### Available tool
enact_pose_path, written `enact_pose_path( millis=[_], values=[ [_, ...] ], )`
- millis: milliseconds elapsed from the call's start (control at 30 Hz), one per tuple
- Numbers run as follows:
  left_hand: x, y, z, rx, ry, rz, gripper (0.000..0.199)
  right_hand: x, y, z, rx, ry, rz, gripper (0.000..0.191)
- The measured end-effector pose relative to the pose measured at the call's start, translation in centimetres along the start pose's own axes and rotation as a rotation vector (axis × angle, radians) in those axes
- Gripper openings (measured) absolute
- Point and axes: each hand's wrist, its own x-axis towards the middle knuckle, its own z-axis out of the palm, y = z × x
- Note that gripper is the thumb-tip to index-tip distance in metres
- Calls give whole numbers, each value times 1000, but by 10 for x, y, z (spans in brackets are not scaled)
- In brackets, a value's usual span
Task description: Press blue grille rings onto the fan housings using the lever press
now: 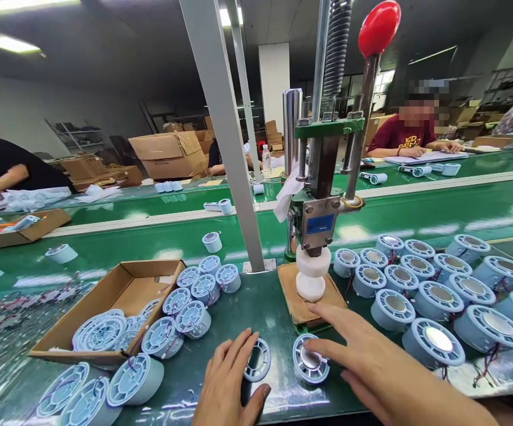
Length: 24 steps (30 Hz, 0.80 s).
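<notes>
One cardboard tray holds blue rings, too overlapped to count. Ten blue cups stand beside it. On the counter, left hand, thumb apart, partly covers one spoked ring; right hand, fingers spread, touches one disc-topped cup.

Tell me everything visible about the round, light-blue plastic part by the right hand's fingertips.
The round, light-blue, plastic-looking part lies flat on the glossy green work surface, in front of the green-and-silver metal press. Its ribbed rim surrounds a shiny silver disc. One finger of the right hand reaches across its top, apparently touching it; its underside is hidden.
</notes>
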Motion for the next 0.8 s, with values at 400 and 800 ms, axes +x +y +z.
enact_pose_path(
  millis=[400,800],
  values=[
    [-4,27,-7,-351,225,-161,84,-4,-22,113,331,215,307,73],
    [4,42,18,-267,232,-119,76,0,-48,137,355,422,421,55]
  ],
)
